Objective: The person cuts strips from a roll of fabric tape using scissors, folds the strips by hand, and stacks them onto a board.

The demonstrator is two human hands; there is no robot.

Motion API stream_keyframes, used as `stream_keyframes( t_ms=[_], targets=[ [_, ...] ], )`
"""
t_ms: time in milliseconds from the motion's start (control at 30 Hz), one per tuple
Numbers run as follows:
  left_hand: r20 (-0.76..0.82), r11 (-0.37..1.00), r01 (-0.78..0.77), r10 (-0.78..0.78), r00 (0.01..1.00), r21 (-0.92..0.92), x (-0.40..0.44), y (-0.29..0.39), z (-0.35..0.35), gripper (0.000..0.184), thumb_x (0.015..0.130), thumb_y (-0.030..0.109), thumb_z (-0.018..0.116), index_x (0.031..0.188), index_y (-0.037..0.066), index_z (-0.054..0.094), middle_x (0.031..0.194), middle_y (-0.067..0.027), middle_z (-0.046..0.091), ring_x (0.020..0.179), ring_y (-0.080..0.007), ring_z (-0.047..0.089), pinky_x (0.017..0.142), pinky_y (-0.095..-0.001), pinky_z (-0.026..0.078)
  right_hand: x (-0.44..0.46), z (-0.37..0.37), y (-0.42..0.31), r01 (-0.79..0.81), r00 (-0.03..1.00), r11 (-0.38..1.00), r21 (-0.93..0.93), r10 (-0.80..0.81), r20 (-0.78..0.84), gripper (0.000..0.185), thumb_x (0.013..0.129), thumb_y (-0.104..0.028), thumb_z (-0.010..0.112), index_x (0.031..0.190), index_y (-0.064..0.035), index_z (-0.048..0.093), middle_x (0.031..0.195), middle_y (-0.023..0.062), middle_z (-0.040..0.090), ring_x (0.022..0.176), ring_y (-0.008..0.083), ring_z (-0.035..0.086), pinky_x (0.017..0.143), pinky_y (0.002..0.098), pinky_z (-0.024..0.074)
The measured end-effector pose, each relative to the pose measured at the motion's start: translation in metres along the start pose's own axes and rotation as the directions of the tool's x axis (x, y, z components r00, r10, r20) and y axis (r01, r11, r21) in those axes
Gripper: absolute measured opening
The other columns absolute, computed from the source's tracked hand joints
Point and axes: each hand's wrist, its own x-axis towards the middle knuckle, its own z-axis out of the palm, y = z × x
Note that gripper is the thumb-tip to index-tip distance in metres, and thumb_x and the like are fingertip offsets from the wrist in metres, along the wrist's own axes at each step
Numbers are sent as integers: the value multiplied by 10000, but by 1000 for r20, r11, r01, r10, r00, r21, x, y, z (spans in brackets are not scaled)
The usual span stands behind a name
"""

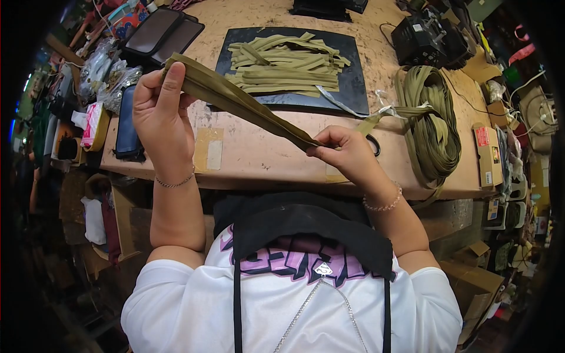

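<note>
My left hand is raised on the left, pinching one end of an olive-green zipper strip between thumb and fingers. The strip slants down to my right hand, whose thumb and fingertips grip its other end. Beyond the hands, a pile of cut olive zipper strips lies on a black board. A large coil of olive zipper tape rests to the right, tied with pale plastic. Beside my right hand, a black ring-shaped handle shows partly; the rest is hidden.
The worktable has its front edge close to my body. A dark phone lies at its left end, with dark mesh-like pieces behind. A black machine stands at the back right, and a cardboard box at the right edge.
</note>
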Motion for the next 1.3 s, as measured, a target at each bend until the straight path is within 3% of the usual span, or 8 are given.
stream_keyframes(
  t_ms=[333, 567, 667, 733, 800, 967, 1167, 1300],
  targets=[
    [0, 1000, -2, 2, 1000, 15, 0, -2, -2, 39, 940, 46, 691, 918, 71, 669, 908, -56, 726, 779, -125, 709, 673, -248, 598, 3, -3, 1, 42, 999, 998, -40, -42, 1, 146, 830, -135, 774, 833, -8, 700, 728, -8, 625, 699, 71, 523, 649, 262, 434],
    [-103, 939, 92, -61, 993, 330, 14, -50, -34, 98, 932, 107, 723, 917, 29, 666, 815, -25, 686, 694, -79, 641, 642, -232, 548, 13, -12, -7, 89, 996, 964, -249, -88, 15, 163, 795, -129, 774, 824, 13, 699, 719, 42, 642, 707, 107, 570, 675, 274, 454],
    [48, 550, 14, -99, 994, 835, 6, -71, -50, 249, 879, 185, 773, 1044, 34, 662, 974, -65, 687, 893, -169, 659, 814, -346, 543, 16, -7, -1, 111, 994, 916, -386, -110, 24, 195, 782, -152, 777, 845, 15, 699, 734, 100, 657, 703, 172, 610, 666, 311, 474],
    [496, 150, -498, 52, 867, 854, -12, -74, -36, 467, 823, 279, 799, 1192, 57, 618, 1195, -94, 629, 1162, -264, 574, 1045, -439, 412, 17, -4, 4, 121, 992, 890, -440, -118, 34, 199, 782, -163, 774, 851, 10, 702, 751, 125, 671, 702, 210, 631, 661, 332, 486],
    [638, 375, -560, -120, 760, 738, -38, -73, -11, 546, 820, 345, 783, 1263, 102, 575, 1334, -100, 555, 1304, -314, 460, 1152, -501, 259, 16, -1, 8, 141, 990, 872, -469, -130, 55, 186, 790, -167, 766, 849, -1, 707, 767, 135, 689, 700, 239, 648, 656, 346, 496],
    [806, 483, -648, -289, 516, 588, -93, -80, 19, 422, 851, 388, 733, 1190, 159, 630, 1193, -31, 643, 1188, -229, 572, 1133, -591, 244, 13, 4, 10, 185, 981, 822, -539, -189, 48, 149, 768, -204, 748, 806, -62, 725, 734, 148, 692, 690, 338, 671, 689, 420, 522],
    [780, 516, -600, -261, 569, 611, -96, -91, 28, 141, 860, 269, 735, 929, 147, 725, 818, 19, 665, 882, -194, 626, 1045, -468, 332, 10, -5, 12, 199, 975, 794, -575, -218, 35, 138, 778, -210, 734, 778, -72, 723, 733, 142, 694, 683, 335, 666, 704, 416, 513],
    [788, 550, -578, -298, 539, 603, -92, -86, 33, 107, 846, 223, 741, 916, 143, 725, 835, -2, 679, 865, -206, 636, 980, -431, 373, 6, -7, 9, 197, 975, 793, -576, -219, 32, 147, 775, -219, 737, 765, -74, 723, 720, 131, 694, 686, 333, 665, 700, 423, 510]
  ],
)
